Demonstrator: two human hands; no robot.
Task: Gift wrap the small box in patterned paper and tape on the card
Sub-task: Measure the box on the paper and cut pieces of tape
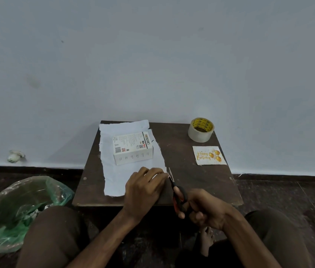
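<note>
**Trim the paper and hold the line straight**

The table [191, 186] carries everything. The paper [125, 176] lies white side up on its left half, with the box [133, 149] resting flat on the sheet's far part. Tape [201, 130] and card [208, 155] sit well apart at the right.

You look to be trimming the sheet's right edge. Pull it taut, feed it deep into the blades and take long strokes — short snips will likely leave a ragged line. Leave margin enough to cover the box.

Your left hand [143, 188] curls its fingers on the paper's near right edge, just beside the blades. Your right hand [205, 207] grips the scissors [179, 196] — blade tips only slightly parted.
</note>
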